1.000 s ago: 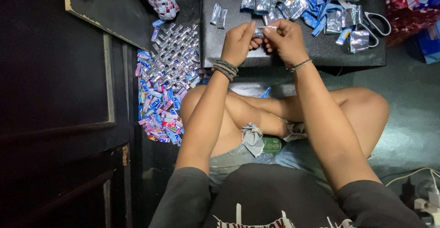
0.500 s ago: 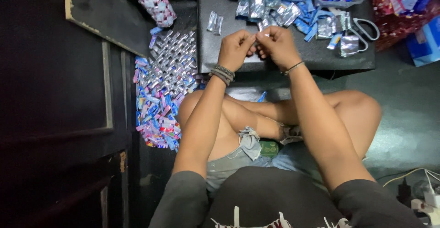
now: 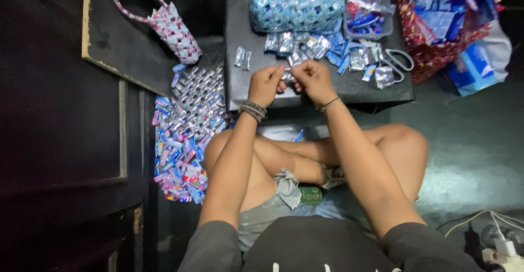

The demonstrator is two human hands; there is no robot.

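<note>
My left hand (image 3: pixel 266 84) and my right hand (image 3: pixel 312 79) meet over the near edge of a low black board (image 3: pixel 240 89), pinching a small folded silver wrapper piece (image 3: pixel 287 76) between their fingertips. Just beyond the hands lie several loose folded silver and blue wrapper pieces (image 3: pixel 305 47). A pair of scissors (image 3: pixel 396 60) rests on the board to the right. I sit cross-legged behind the board, bracelets on both wrists.
A woven blue basket (image 3: pixel 297 4) and a clear tub of wrappers (image 3: pixel 370 10) stand at the board's far side. A woven wrapper mat (image 3: pixel 185 132) lies on the floor at left, a small woven pink bag (image 3: pixel 174 29) above it. Red and blue bags (image 3: pixel 442 26) sit right.
The view has shifted so the board and hands sit lower in the picture. Both hands stay together on the small silver piece, working it with their fingertips.
</note>
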